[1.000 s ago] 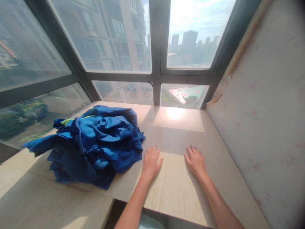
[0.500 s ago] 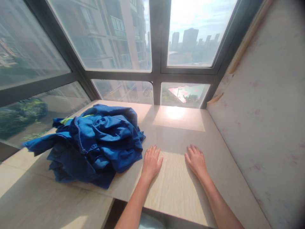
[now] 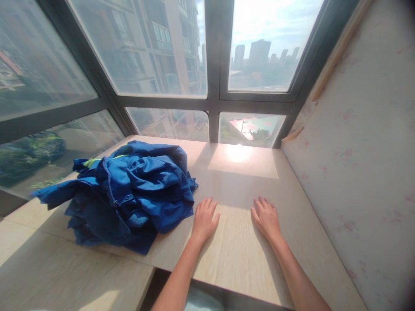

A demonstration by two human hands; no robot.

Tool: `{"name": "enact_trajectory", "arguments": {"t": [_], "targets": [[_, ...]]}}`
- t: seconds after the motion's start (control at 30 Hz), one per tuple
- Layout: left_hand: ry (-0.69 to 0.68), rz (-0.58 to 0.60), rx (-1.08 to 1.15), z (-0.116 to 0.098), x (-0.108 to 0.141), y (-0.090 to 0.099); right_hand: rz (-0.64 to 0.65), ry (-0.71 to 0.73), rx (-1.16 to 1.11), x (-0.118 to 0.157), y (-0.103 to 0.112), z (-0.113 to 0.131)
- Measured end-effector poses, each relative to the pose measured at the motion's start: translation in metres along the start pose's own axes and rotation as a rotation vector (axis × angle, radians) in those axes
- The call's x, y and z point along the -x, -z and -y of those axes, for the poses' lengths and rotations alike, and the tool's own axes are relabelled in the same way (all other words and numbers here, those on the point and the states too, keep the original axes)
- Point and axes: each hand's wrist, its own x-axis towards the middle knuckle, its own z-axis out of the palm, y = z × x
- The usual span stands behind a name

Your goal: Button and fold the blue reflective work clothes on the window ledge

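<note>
A crumpled dark blue jacket (image 3: 139, 194) with a zipper and a yellow-green strip lies heaped on the left part of the pale stone-look countertop (image 3: 233, 242). My left hand (image 3: 205, 218) rests flat on the counter just right of the heap, fingers outstretched, holding nothing. Farther right, my right hand (image 3: 265, 216) also lies palm down with its fingers extended and nothing in it. A strip of bare counter separates the two hands. How many garments make up the heap I cannot tell.
Grey-framed windows (image 3: 213, 103) rise along the back and left of the counter. On the right stands a wall (image 3: 353, 172) with faded floral paper, torn near the frame. The counter's front edge has a recess below it, near my forearms. Sunlight falls in patches.
My left hand has shifted very slightly left. The right hand and the blue heap stay as they were, apart from a small sway of the view.
</note>
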Motion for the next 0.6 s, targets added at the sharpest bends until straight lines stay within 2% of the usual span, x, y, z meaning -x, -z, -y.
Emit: {"name": "enact_trajectory", "arguments": {"t": [0.07,0.13,0.2,0.3,0.37,0.43,0.47,0.53,0.6], "targets": [[0.070,0.031,0.244,0.006,-0.010,0.012,-0.002,-0.002,-0.010,0.000,0.001,0.001],[0.118,0.063,0.444,0.014,-0.024,0.034,-0.003,-0.003,-0.020,0.000,0.002,0.001],[0.120,0.037,0.520,0.022,-0.040,0.070,-0.003,-0.005,-0.025,-0.001,0.002,0.002],[0.099,-0.124,0.564,0.032,-0.064,0.142,0.000,-0.015,-0.030,-0.001,0.003,0.003],[0.061,-0.285,0.467,0.039,-0.077,0.194,0.004,-0.020,-0.036,-0.001,0.004,0.003],[0.088,-0.452,0.196,0.051,-0.086,0.237,0.007,-0.023,-0.044,-0.002,0.004,0.003],[0.114,-0.497,0.052,0.059,-0.089,0.254,0.009,-0.024,-0.047,-0.002,0.004,0.003],[0.161,-0.503,-0.182,0.077,-0.091,0.277,0.009,-0.030,-0.053,-0.003,0.004,0.004],[0.189,-0.420,-0.349,0.096,-0.086,0.286,0.006,-0.036,-0.060,-0.003,0.004,0.004]]}}
